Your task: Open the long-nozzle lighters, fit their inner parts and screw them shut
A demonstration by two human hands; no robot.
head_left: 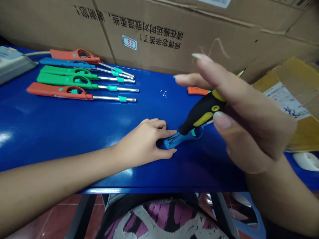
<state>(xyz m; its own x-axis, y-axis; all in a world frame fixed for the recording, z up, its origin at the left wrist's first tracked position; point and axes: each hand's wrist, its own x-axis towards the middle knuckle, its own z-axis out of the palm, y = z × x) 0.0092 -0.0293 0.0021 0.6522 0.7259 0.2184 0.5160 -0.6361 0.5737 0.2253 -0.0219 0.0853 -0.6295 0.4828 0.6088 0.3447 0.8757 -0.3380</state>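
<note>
A blue long-nosed lighter lies on the blue table, its handle end pinched between the thumb and fingers of my left hand. A black and yellow screwdriver leans over it, with the tip on the handle near my left fingertips. My right hand is around the back of the screwdriver, thumb against its grip, while the index and another finger stretch out past it. The lighter's far end is partly hidden behind the screwdriver and my right hand.
Several orange, blue and green long lighters lie in a row at the left. Small white pieces lie mid-table. Behind my right hand is an orange handle. A cardboard box borders the back; a yellow package stands right.
</note>
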